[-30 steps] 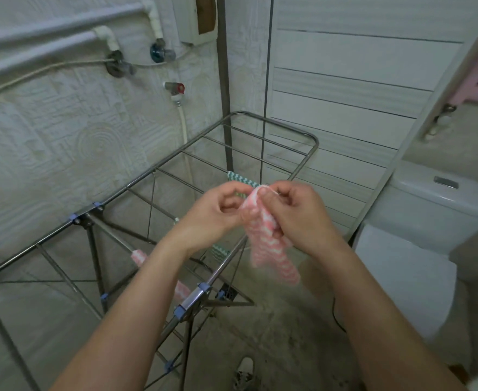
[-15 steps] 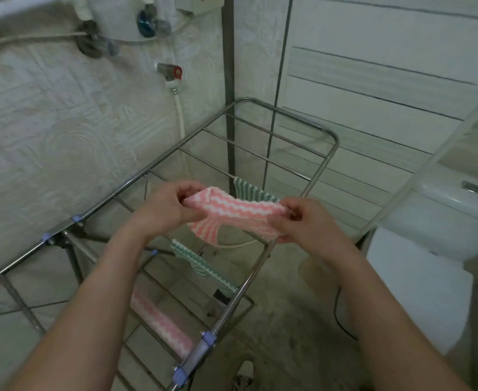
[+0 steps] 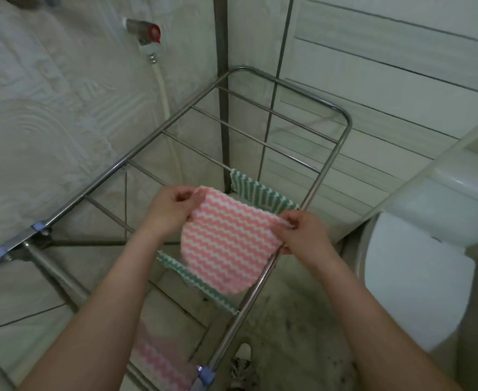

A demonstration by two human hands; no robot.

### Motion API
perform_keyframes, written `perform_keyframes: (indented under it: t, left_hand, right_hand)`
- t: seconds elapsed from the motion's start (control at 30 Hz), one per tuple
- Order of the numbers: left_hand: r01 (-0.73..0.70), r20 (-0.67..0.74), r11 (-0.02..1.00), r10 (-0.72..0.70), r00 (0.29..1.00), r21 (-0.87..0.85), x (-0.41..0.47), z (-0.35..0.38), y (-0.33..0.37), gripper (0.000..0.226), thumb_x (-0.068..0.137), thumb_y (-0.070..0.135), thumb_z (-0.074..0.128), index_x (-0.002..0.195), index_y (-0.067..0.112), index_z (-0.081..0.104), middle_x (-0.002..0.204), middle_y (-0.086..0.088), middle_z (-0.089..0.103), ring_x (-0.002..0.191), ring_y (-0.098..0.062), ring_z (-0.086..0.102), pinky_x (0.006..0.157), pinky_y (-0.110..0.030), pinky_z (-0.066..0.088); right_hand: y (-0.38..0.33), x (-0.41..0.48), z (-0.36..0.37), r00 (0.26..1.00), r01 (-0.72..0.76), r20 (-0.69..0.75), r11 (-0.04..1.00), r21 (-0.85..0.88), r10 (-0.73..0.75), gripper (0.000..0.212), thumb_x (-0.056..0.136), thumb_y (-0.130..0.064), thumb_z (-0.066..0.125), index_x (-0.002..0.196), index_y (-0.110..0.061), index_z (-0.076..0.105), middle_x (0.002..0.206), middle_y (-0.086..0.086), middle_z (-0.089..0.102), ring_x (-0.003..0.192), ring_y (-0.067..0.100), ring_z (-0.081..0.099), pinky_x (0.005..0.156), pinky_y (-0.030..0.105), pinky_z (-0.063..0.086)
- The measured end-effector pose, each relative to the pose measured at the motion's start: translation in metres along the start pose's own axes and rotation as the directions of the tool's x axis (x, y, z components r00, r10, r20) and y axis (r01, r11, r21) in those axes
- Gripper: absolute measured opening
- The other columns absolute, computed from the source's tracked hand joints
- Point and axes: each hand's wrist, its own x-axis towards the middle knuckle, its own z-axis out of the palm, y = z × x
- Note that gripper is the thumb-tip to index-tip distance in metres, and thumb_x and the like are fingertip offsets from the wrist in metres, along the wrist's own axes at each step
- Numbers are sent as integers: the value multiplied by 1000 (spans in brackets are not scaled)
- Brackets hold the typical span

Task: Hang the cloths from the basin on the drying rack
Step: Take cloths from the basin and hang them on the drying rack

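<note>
A pink-and-white zigzag cloth [image 3: 223,244] hangs spread between my hands above the metal drying rack [image 3: 328,176]. My left hand [image 3: 173,210] pinches its upper left corner and my right hand [image 3: 299,231] pinches its right corner, close to the rack's right side rail. A green-and-white zigzag cloth [image 3: 256,193] hangs over a rod just behind it, and its lower edge shows below the pink cloth. Another pink zigzag cloth [image 3: 161,362] hangs lower down on the rack, near my left forearm. The basin is out of view.
A white toilet [image 3: 418,277] with its cistern stands right of the rack. A tap with a red cap [image 3: 147,32] and its hose are on the patterned wall behind. A shoe [image 3: 242,365] rests on the floor below the rack's rail.
The bunched pink cloth has been pulled open: my hands moved apart and it now hangs flat between them over the rack. The camera has tilted down and nearer.
</note>
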Motion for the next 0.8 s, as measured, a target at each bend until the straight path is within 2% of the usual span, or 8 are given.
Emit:
perform_keyframes:
  t: [0.1,0.17,0.23,0.4,0.57,0.67,0.73,0.8]
  left_hand:
    - [-10,-87,994,20,996,107,17,21,-13,25,90,27,62,66,23,65,53,13,59,53,-7,55,56,-26,46]
    - [-49,-144,982,76,987,183,25,29,-14,22,90,31,62,70,20,65,57,12,58,57,-10,54,54,-24,43]
    - [-62,-184,970,107,977,235,31,35,-11,17,89,33,61,85,19,70,68,9,61,65,-10,57,56,-21,39]
    - [-32,-242,959,104,965,283,45,41,-7,26,89,39,60,98,18,72,77,6,62,70,-12,58,65,-22,39]
    - [-34,-194,942,103,976,334,55,42,-4,25,88,40,61,101,21,70,82,6,63,75,-10,57,66,-22,37]
    - [-54,-166,968,97,981,245,50,38,-4,26,86,33,65,110,23,63,91,3,59,78,-12,56,68,-24,41]
    - [-56,-228,967,115,967,248,40,30,-6,17,84,28,67,99,23,62,86,4,58,72,-9,53,61,-23,40]
    - [-4,-269,956,87,959,292,26,23,-13,6,80,22,66,84,21,61,75,8,58,66,-6,52,55,-19,36]
  right_hand:
    - [14,16,9,980,50,-172,958,-282,-102,11,85,-18,68,75,-23,66,62,-6,60,58,12,55,54,24,41]
    - [18,21,12,967,44,-223,944,-326,-122,4,86,-22,67,86,-19,70,72,-2,65,67,17,61,61,27,47]
    - [21,25,16,951,42,-271,929,-368,-151,11,87,-25,66,92,-17,71,79,1,69,70,18,63,66,30,51]
    - [25,33,22,920,15,-343,892,-453,-190,15,89,-31,64,93,-18,68,75,0,66,66,18,60,59,26,46]
    - [23,35,22,915,-19,-356,861,-508,-190,13,91,-29,60,90,-17,63,69,-3,59,61,17,56,54,24,39]
    - [24,34,20,911,-7,-347,831,-557,-224,12,88,-25,63,97,-17,61,86,1,64,71,22,61,59,29,47]
    - [25,31,18,921,58,-289,826,-560,-260,19,86,-23,66,103,-16,62,97,3,61,77,22,60,63,28,46]
    - [23,27,14,949,166,-144,834,-526,-280,19,86,-26,66,102,-17,68,97,0,63,75,12,56,66,24,39]
